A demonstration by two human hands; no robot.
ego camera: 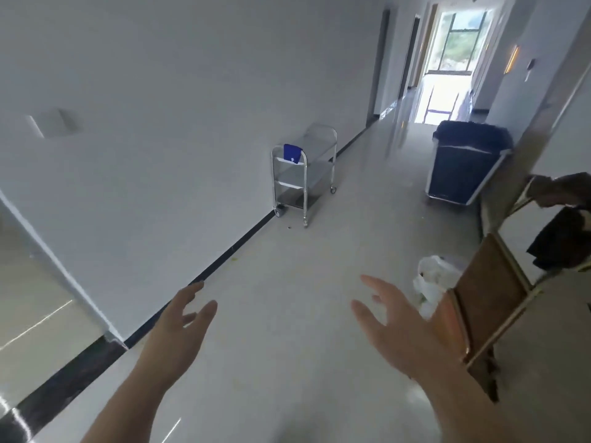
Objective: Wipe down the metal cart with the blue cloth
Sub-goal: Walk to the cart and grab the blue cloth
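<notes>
Since both hands, left hand (179, 327) & right hand (399, 330), hang spread and empty, wiping isn't begun; blue cloth (292, 153) drapes the metal cart (305, 174), well apart.

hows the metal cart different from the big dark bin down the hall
The metal cart is shiny silver with open shelves; the bin is dark with closed sides. The metal cart stands against the left wall, the bin on the right side of the hall. The metal cart has a blue cloth draped over its near end; nothing hangs on the bin. Both stand upright on the floor.
</notes>
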